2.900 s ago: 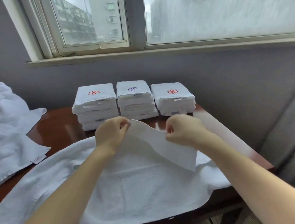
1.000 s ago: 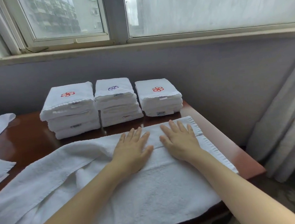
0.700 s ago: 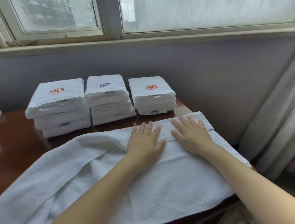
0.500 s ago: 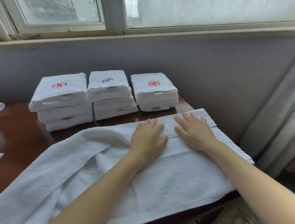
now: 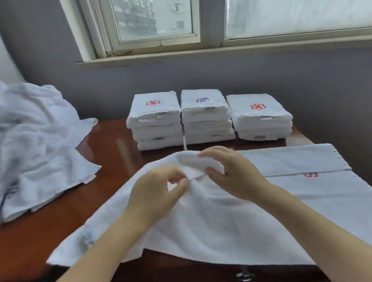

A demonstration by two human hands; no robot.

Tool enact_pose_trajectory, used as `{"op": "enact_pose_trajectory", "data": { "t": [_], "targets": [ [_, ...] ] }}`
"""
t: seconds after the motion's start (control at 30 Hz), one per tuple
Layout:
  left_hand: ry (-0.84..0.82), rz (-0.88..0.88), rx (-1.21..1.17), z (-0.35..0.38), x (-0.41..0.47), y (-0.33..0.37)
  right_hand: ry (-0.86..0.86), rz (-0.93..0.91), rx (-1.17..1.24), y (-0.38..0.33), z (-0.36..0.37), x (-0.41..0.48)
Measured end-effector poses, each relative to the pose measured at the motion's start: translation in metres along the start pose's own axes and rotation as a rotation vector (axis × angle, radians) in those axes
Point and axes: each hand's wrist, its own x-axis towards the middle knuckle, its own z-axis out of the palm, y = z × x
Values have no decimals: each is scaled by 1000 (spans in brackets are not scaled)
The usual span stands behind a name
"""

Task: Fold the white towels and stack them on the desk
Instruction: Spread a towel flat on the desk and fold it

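The white towel [image 5: 209, 223] lies spread on the table [image 5: 114, 151], its 3 o'clock end folded flat. At its far edge the left hand [image 5: 158, 194] pinches the hem and the right hand [image 5: 236, 172] curls its grip over the raised fold, likely to run that fold on toward 9 o'clock. Out of the way at 12 o'clock sit the folded stacks [image 5: 205, 117], with the unfolded heap [image 5: 25, 142] at 9
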Motion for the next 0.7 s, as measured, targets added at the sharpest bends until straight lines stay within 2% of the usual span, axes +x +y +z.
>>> {"op": "enact_pose_trajectory", "data": {
  "t": [0.2, 0.37, 0.5, 0.6, 0.7],
  "targets": [
    [89, -189, 63, -63, -39, -56, -148, -181, 26, -71, 56, 36],
    [117, -320, 51, -87, -63, -94, -422, -302, -10, -115, 86, 59],
    [102, -418, -176, -90, -76, -110, -590, -315, -80, -136, 103, 70],
    [99, -433, -278, -89, -80, -115, -613, -308, -137, -141, 107, 78],
    [97, -444, -313, -88, -78, -116, -539, -248, -79, -141, 103, 89]
  ]
}}
